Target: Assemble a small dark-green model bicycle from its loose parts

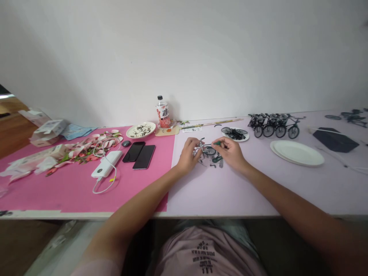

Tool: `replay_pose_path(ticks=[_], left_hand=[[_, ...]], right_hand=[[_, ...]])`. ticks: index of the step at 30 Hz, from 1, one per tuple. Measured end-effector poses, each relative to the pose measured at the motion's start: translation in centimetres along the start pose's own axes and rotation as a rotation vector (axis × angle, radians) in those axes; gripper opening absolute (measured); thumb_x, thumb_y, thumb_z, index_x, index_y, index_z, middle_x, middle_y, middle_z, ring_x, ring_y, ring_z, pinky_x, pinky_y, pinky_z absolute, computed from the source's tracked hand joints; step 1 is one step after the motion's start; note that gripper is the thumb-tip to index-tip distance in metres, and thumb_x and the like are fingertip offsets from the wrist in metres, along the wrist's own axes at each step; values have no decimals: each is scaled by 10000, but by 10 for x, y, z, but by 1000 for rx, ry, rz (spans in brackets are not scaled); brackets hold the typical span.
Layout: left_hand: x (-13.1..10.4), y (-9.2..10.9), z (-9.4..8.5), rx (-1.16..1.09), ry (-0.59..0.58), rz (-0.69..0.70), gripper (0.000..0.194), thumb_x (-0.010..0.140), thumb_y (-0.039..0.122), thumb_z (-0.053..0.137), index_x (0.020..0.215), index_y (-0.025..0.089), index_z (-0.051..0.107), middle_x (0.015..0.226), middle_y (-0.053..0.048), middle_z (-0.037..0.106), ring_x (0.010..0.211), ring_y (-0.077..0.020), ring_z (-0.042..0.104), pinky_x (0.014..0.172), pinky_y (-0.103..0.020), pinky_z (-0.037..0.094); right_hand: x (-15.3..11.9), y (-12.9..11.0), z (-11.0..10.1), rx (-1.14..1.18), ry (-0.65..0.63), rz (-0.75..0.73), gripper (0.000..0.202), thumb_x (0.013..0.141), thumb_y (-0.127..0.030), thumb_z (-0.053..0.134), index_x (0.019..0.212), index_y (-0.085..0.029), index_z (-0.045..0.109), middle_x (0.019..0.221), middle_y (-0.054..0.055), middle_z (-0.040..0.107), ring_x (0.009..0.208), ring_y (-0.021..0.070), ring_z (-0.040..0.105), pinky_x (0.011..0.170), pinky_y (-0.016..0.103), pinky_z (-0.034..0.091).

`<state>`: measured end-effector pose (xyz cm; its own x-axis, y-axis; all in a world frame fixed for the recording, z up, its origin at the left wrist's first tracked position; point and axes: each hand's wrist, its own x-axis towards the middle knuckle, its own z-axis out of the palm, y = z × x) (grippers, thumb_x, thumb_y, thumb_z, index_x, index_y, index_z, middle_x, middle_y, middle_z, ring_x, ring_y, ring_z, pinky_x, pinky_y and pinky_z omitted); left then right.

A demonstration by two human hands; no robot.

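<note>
My left hand is closed in a pinch on a small model bicycle part, dark and silvery; its exact shape is partly hidden by the fingers. Facing it, my right hand grips a small green-handled screwdriver, whose thin shaft points left toward that part. Below and between the hands lie a little spoked wheel, a dark green piece and several loose tiny parts on the pale lilac table cover.
A plate of black parts stands behind my right hand. Farther right are a row of model bicycles and stacked white plates. To the left lie two phones, a power bank, petals, a bowl and a bottle.
</note>
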<state>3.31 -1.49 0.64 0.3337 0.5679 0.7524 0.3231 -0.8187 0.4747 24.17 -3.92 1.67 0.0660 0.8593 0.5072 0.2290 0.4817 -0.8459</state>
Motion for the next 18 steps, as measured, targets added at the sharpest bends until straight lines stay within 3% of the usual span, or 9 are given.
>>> replay_pose_path(ticks=[6,10,15,18], left_hand=[[0,-4,-1,42,11,51,220,1089,308,492,1174,189,657,1170,-137,648,1087,-222,643,949,-389,572],[2,-7,-1,63,-8,85,270,1070,405,548,1197,199,668,1202,-159,699,1205,-279,637,1049,-474,533],[2,-3,-3,18,-42,89,599,898,642,717,1295,203,622,1270,-177,710,1233,-323,648,1077,-501,512],[0,3,-3,-13,-60,47,646,914,670,677,1348,202,573,1304,-180,699,1232,-312,653,1088,-482,496]], right_hand=[[1,1,0,4,-4,3,314,825,-507,803,877,-202,750,639,-50,400,598,132,376,588,282,330],[2,1,0,12,18,16,301,820,-492,803,881,-203,752,630,-50,414,592,133,382,581,284,322],[3,1,-2,26,46,43,310,810,-498,804,890,-204,742,600,-59,417,564,135,398,568,293,322],[4,2,-2,26,33,56,328,799,-513,808,884,-204,740,601,-55,440,566,139,422,570,298,330]])
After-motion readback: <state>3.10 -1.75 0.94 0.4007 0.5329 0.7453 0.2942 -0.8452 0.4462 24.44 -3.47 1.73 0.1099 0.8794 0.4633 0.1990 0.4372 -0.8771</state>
